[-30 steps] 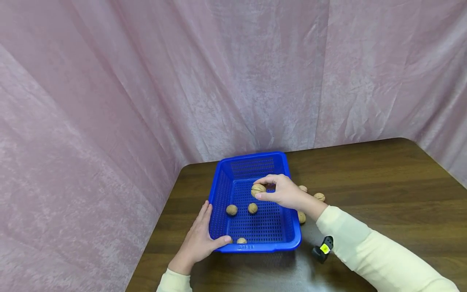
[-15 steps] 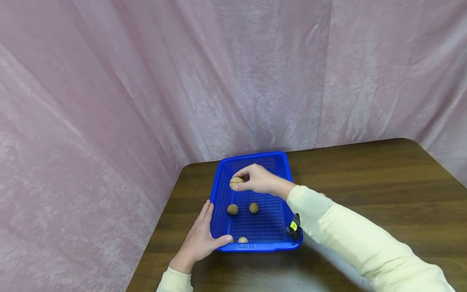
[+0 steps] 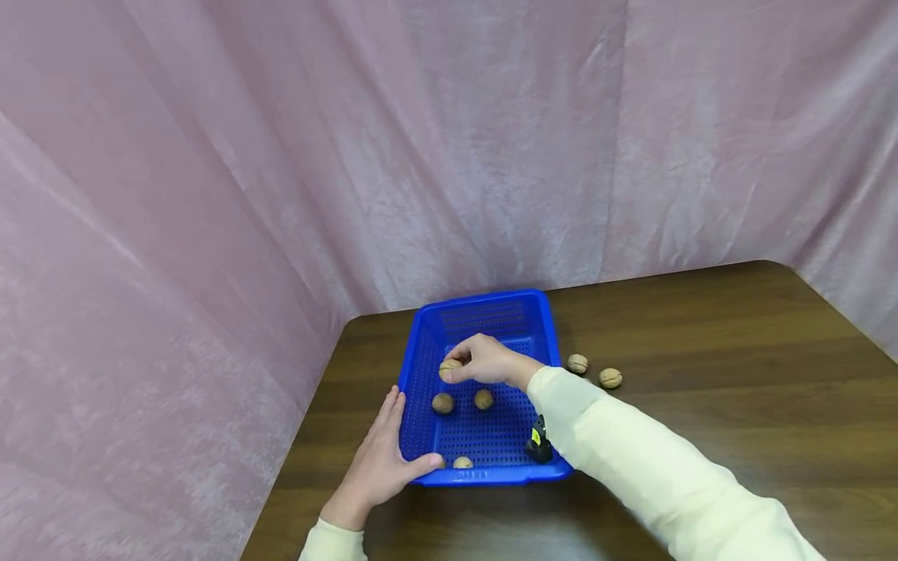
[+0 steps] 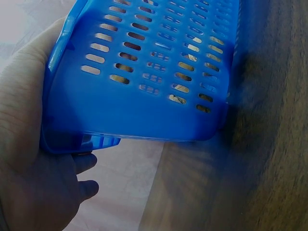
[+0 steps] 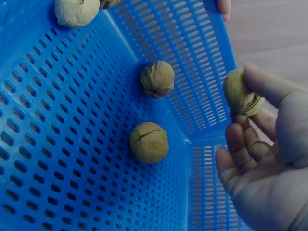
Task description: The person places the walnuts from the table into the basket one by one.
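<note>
In the head view a blue plastic basket (image 3: 491, 474) with slotted walls stands on the table. My left hand (image 3: 377, 465) holds its near left corner, the thumb over the near rim and the fingers along the outside of the left wall. Over the basket, my right hand (image 3: 487, 362) pinches a walnut (image 3: 450, 370) between thumb and fingers. The right wrist view shows this held walnut (image 5: 238, 94) above the mesh floor. Below it lie one walnut (image 3: 443, 403) and another walnut (image 3: 483, 400). By the near wall a further walnut (image 3: 463, 463) is partly hidden.
Right of the basket, a walnut (image 3: 578, 364) and another walnut (image 3: 610, 378) lie on the brown wooden table (image 3: 701, 351); part of one more shows by the sleeve. A pink curtain (image 3: 519, 156) hangs behind and to the left.
My right hand has carried the walnut leftward over the basket, then slightly lower. The left hand keeps its place on the corner. Loose walnuts on the table show again beyond the sleeve.
</note>
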Available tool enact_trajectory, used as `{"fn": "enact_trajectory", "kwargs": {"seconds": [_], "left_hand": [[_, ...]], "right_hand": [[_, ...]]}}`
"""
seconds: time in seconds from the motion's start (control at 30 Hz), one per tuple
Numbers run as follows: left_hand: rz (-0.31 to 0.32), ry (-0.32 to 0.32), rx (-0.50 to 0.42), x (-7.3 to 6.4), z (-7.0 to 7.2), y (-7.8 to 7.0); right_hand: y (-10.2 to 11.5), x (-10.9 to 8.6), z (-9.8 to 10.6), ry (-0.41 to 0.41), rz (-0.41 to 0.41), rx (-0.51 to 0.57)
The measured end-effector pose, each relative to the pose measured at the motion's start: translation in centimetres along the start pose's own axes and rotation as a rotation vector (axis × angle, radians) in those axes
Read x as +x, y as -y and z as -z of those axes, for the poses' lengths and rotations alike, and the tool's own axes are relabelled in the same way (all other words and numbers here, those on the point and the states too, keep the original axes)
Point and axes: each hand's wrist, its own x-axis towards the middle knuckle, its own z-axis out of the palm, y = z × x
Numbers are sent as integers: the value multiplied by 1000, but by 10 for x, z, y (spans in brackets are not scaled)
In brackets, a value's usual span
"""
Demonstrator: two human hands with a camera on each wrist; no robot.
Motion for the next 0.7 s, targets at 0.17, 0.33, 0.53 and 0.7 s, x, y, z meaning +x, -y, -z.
{"fn": "enact_trajectory", "kwargs": {"seconds": [0.17,0.33,0.53,0.7], "left_hand": [[0,6,4,0,0,2],[4,1,3,0,0,4],[-3,-2,6,1,-2,6],[-3,-9,6,2,-2,5]], "right_hand": [[-10,2,0,18,-20,-73],[-17,3,0,51,-35,-121],[-18,3,-1,75,-49,-151],[-19,3,-1,68,-52,-147]]}}
